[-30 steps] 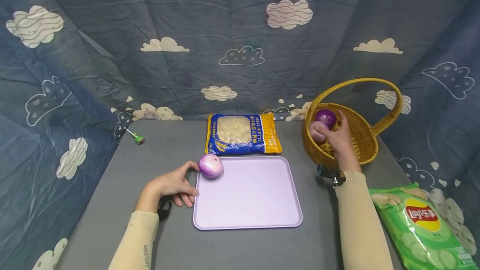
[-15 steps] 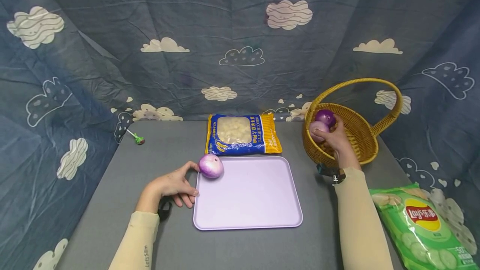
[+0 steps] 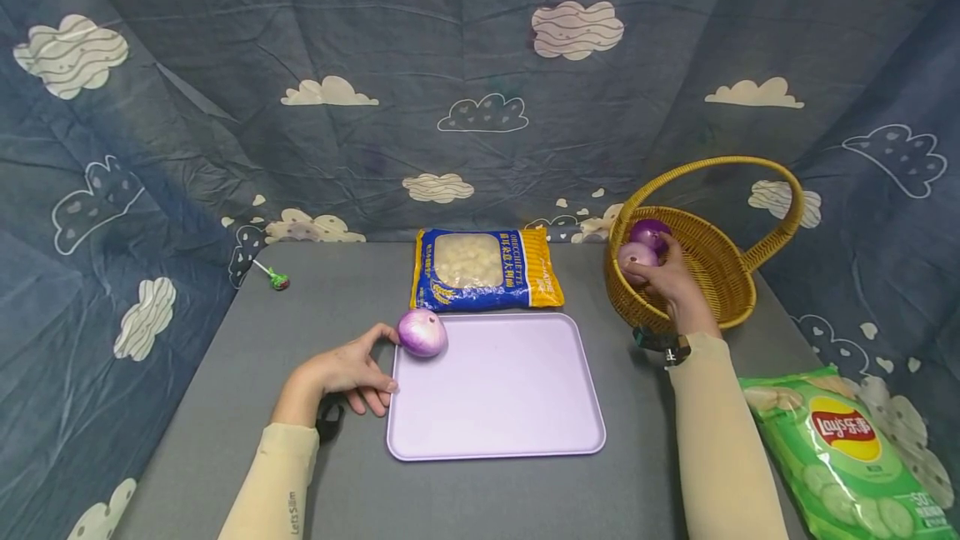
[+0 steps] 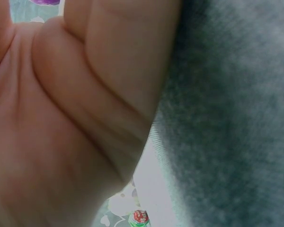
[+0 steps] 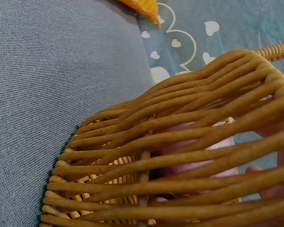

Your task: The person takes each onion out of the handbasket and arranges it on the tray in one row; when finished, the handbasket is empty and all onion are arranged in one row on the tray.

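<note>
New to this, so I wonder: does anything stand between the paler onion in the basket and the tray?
Yes: the near-left wall of the basket rises between the paler onion and the tray. Beyond it, only bare tabletop shows on the way.

Orecchiette pasta bag (image 3: 480, 269), blue and yellow; lollipop (image 3: 278, 280), green-and-red head, white stick; Lay's chip bag (image 3: 847, 448), green, cucumber slices pictured; tabletop (image 3: 225, 382), grey; backdrop cloth (image 3: 360, 15), dark blue, cloud-printed.

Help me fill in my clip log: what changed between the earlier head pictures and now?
The right hand drew its fingers leftward and inward around the paler onion in the basket; whether it grips is unclear. Nothing was visibly let go. The left hand, the tray and the onion on it, the pasta bag, lollipop and chip bag stayed put.
</note>
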A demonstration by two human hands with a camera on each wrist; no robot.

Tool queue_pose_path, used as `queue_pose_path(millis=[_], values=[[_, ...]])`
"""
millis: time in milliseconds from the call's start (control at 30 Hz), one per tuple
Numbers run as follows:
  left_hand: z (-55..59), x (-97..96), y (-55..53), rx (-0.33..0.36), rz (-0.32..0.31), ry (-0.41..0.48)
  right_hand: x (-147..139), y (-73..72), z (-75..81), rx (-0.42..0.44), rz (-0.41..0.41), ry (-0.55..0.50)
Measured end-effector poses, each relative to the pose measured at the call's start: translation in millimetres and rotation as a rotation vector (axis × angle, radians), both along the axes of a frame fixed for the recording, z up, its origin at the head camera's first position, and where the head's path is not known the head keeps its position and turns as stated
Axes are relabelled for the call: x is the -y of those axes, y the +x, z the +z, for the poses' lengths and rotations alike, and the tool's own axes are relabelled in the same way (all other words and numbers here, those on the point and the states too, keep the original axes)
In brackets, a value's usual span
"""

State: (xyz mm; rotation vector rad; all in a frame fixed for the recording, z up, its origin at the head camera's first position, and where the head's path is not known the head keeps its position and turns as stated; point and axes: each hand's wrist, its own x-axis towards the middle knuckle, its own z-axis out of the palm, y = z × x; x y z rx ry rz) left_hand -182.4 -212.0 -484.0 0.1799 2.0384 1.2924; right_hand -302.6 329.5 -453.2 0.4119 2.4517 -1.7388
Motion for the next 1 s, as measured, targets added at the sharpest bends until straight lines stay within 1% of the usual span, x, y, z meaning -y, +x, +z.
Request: queue_pose_path(millis=[533, 1000], values=[[-0.1, -0.6, -0.3, -0.004, 0.001, -0.005, -3.1, -3.7, -3.0, 0.022, 0.033, -0.036], [0.0, -0.8, -0.4, -0.002, 0.008, -0.011, -3.8, -7.9, -6.6, 0.025, 0.044, -0.022]])
